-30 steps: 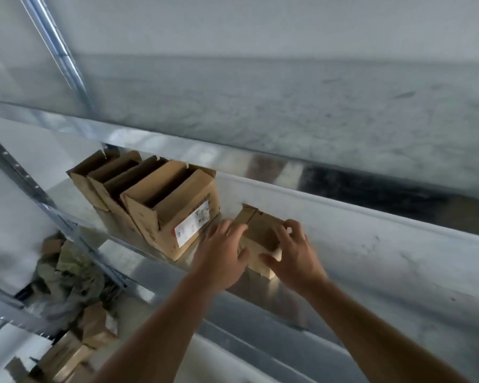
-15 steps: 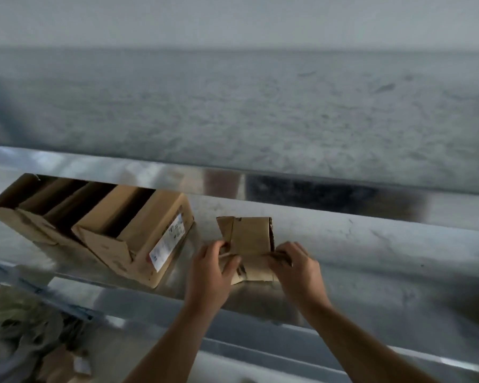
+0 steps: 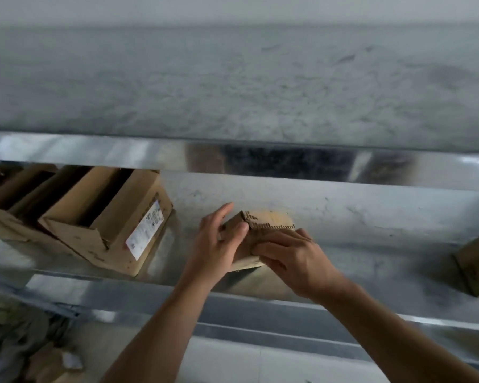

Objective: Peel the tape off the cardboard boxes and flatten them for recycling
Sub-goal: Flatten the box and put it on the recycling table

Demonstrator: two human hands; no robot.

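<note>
**Small box squeezed between 2 hands on the shelf**

Here we are at the shiny galvanised steel shelf point(image 3: 371, 244). The small brown corrugated cardboard box point(image 3: 268, 221) sits on it, caught between both hands, just right of the larger open brown cardboard box with a white label point(image 3: 145, 230).

The left hand point(image 3: 219, 244) braces the box's left corner, fingers point(image 3: 221, 214) straight and held together up its side, thumb pressed on the front. The right hand point(image 3: 293, 258) lies flat over the near face, its fingers stretched out and pressing, not pinching.

I'd judge this one light and thin-walled. The fluted top edge looks ragged, so it should fold with little force and tear if yanked. It's stiff along the flutes and weak at the creases, and the dry card should give a good grip. The best hold looks like opposite corners, pushing them towards each other to collapse it.

Now the trouble spots. I can't make out any tape on it, and the hands cover most of the front. The right thumb and the box's underside are hidden. Another brown cardboard box point(image 3: 476, 266) is cut off at the right edge. Down left, a blurred heap of scrap card and paper point(image 3: 25, 341).
</note>
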